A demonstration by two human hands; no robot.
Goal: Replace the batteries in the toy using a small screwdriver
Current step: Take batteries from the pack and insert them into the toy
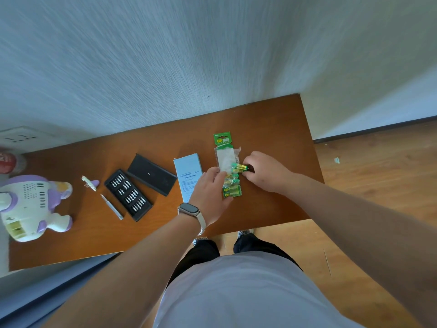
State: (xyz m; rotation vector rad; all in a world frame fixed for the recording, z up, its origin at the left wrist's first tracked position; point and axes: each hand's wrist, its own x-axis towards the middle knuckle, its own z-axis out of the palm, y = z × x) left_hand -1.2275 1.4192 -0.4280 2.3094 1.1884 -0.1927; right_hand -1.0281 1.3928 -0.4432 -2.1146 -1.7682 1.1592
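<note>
While the left hand (209, 192) lies on the battery pack (227, 159), its grip spread and pressing the lower part to the counter (272, 129), the right hand (262, 172) has its grip pinched round one green-and-yellow battery (240, 167) at the pack's right edge. More batteries sit in the pack just below. Well apart, at the counter's left end, lies the white-and-purple toy (30, 204). The small screwdriver (112, 207) rests just beside the open bit case (128, 195), with the case's black lid (151, 177) and a pale blue box (188, 174) between it and the hands.
</note>
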